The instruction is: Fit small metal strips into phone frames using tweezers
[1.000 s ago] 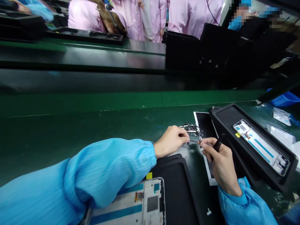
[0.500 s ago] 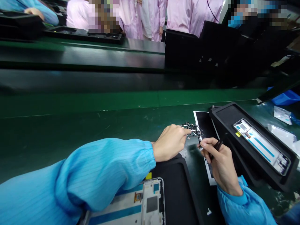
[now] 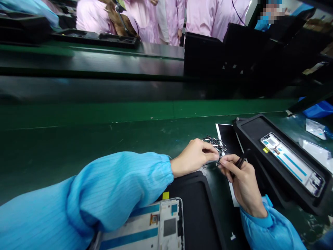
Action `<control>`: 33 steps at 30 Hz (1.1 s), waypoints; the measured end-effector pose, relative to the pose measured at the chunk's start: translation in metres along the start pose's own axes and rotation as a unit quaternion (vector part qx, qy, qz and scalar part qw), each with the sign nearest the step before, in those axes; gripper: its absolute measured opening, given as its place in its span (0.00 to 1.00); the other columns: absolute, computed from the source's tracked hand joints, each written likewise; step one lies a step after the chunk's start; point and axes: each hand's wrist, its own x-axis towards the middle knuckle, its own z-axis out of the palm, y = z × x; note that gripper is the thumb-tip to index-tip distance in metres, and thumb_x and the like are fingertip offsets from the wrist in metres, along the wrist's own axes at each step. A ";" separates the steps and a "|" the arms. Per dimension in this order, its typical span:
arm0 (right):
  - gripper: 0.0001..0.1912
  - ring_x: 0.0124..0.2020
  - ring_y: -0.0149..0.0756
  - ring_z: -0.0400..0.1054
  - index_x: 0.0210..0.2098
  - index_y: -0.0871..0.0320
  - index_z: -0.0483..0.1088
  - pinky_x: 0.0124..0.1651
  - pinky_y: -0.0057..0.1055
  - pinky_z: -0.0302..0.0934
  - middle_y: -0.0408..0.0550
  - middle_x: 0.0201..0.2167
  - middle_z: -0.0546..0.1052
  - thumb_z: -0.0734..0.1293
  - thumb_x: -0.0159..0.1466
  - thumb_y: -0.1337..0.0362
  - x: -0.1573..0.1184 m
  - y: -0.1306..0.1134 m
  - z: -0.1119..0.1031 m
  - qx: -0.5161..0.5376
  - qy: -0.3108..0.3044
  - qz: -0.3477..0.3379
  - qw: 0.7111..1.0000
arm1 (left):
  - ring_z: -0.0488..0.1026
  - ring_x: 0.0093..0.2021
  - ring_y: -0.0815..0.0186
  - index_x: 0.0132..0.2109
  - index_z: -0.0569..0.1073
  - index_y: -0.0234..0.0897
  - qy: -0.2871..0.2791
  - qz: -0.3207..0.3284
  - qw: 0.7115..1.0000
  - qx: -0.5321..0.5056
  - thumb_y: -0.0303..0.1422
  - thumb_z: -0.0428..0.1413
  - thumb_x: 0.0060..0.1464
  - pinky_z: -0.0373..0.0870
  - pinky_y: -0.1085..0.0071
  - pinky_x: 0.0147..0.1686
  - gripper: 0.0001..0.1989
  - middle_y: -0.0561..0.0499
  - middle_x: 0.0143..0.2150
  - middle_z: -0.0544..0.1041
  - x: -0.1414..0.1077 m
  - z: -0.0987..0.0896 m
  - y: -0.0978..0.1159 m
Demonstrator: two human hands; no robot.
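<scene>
A heap of parts (image 3: 214,141) lies on the bench (image 3: 130,135), left of a tray (image 3: 251,127) holding a phone frame (image 3: 292,164).

Observed black-and-white pieces (image 3: 218,143) beyond left fingers (image 3: 212,155). Noted seemingly black tool (image 3: 241,159) in right fingers (image 3: 230,162), fine-lined blue sleeve (image 3: 122,182) behind left ones.

the green bench (image 3: 145,133) beyond the left hand (image 3: 194,158) leaves room; rightward, a black tray (image 3: 251,130) obstructs.

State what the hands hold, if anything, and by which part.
The right hand grips a slim dark tool below its protruding end. The left hand is at the pile of small parts; whether it holds one cannot be told.
</scene>
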 end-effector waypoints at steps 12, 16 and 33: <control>0.09 0.16 0.21 0.50 0.23 0.60 0.69 0.19 0.24 0.42 0.39 0.15 0.65 0.70 0.48 0.61 -0.003 0.002 0.003 -0.002 -0.035 0.015 0.999 | 0.64 0.23 0.72 0.21 0.70 0.32 -0.023 -0.059 0.985 -0.163 0.23 0.53 0.39 0.60 0.76 0.26 0.04 0.56 0.18 0.68 -0.001 0.004 0.000; 0.09 0.16 0.22 0.51 0.21 0.60 0.68 0.20 0.24 0.45 0.39 0.15 0.64 0.69 0.47 0.60 -0.005 -0.002 0.004 0.005 -0.038 0.016 0.999 | 0.64 0.21 0.72 0.21 0.68 0.31 -0.029 -0.081 0.974 -0.211 0.23 0.52 0.38 0.61 0.76 0.24 0.03 0.56 0.17 0.67 -0.003 0.006 0.004; 0.09 0.15 0.22 0.50 0.20 0.59 0.66 0.22 0.25 0.49 0.38 0.12 0.62 0.68 0.48 0.61 -0.006 -0.003 0.004 0.019 -0.021 0.020 0.999 | 0.67 0.24 0.71 0.21 0.65 0.33 0.007 -0.056 0.977 -0.207 0.21 0.52 0.40 0.63 0.76 0.27 0.06 0.56 0.19 0.68 -0.010 0.010 0.005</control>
